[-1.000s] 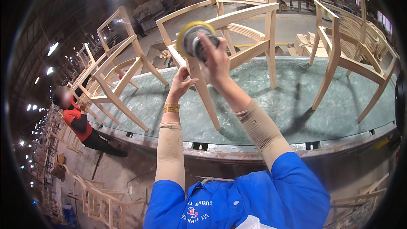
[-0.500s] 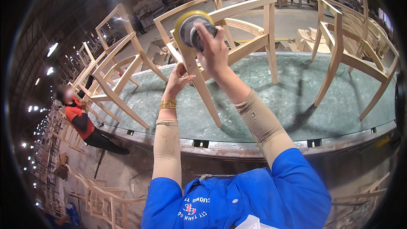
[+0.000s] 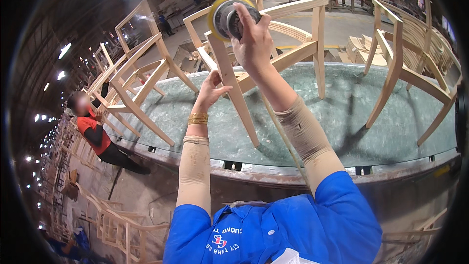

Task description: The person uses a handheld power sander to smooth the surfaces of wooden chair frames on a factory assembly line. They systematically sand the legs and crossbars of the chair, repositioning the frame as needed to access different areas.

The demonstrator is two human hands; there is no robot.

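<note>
A bare wooden armchair frame point(image 3: 320, 34) stands on the green-topped table in front of me. My right hand point(image 3: 255, 44) is closed around a round power sander point(image 3: 225, 19) with a yellow-edged pad. The sander is tilted on its side at the top end of the chair's near front leg point(image 3: 237, 105). Lower down, my left hand point(image 3: 213, 89) is at the left side of this leg, its thumb toward the front and its fingers partly hidden behind the wood. A thin hose point(image 3: 283, 134) runs down beneath my right forearm.
More chair frames stand on the table point(image 3: 312, 122), one at the right point(image 3: 398, 63) and others at the left point(image 3: 141, 73). A person in a red shirt point(image 3: 93, 129) stands at the table's left end. Stacked wooden parts point(image 3: 364, 49) lie beyond the table.
My right hand has moved the sander up toward the top end of the leg. My left hand stays at the leg. The hose now shows below my right forearm. The view has shifted slightly.
</note>
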